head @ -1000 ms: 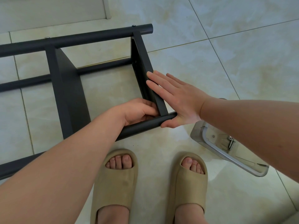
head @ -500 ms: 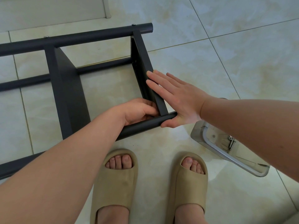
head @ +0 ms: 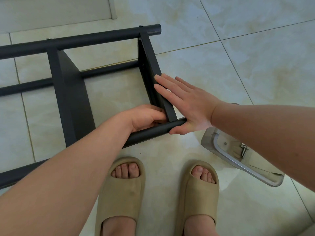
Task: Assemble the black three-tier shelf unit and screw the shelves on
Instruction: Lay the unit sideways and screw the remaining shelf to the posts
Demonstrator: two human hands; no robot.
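Observation:
The black shelf unit (head: 68, 92) lies on its side on the tiled floor, its round posts running left to right. My right hand (head: 185, 106) lies flat with straight fingers against the outer face of the end shelf (head: 153, 65), and its thumb touches the tip of the near post (head: 153, 132). My left hand (head: 146, 116) is curled in the inside corner where that shelf meets the near post; its fingertips are hidden there. I cannot tell whether it holds anything. A second shelf (head: 71, 103) stands fixed further left.
A clear plastic tray (head: 221, 150) with loose metal screws (head: 242, 150) lies on the floor at the right, partly under my right forearm. My two feet in beige slippers (head: 122, 189) stand just in front of the near post. A white baseboard runs along the top left.

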